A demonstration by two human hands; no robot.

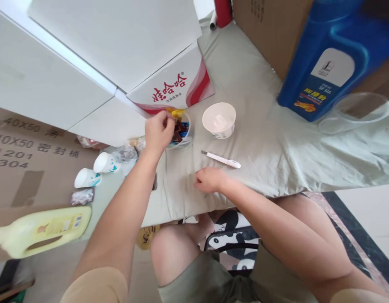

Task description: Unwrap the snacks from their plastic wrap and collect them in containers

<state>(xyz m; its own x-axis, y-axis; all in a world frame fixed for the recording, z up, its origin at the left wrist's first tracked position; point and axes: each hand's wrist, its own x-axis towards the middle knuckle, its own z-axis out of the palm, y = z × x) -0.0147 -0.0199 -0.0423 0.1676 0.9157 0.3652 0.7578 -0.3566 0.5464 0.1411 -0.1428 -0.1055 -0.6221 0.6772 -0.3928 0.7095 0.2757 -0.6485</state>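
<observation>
- Left hand (159, 131): placed over the near-left side of the tub, fingers bent and thumb drawn toward them; whether they pinched anything could not be told.
- Clear tub (189, 135): directly under and beyond the left fingers, which partly hid it; well to the left of the right hand and farther from the person.
- Wrapped pieces (181, 129), brown and blue: inside the tub, just beside the left fingertips.
- Yellow wrapper (178, 113): at the tub's far edge, next to the left fingers; contact could not be made out.
- Right hand (210, 179): low at the cloth near the table's front edge, fingers curled inward; whether they gripped anything could not be told.
- Cutter knife (224, 160), white-handled: flat on the cloth just beyond the right hand, apart from it, tip toward the tub.
- Paper bowl (226, 134): upright, beyond the knife and to the right of the tub, with something white inside.
- Table cloth (260, 158), pale green and creased: beneath all of the above.
- White carton (173, 84), red lettering: behind the tub.
- Two paper cups (106, 163): lying on their sides, left of the left forearm.
- Pale yellow bottle (52, 229): nearer the person, at far left.
- Blue jug (323, 84): standing at far right.
</observation>
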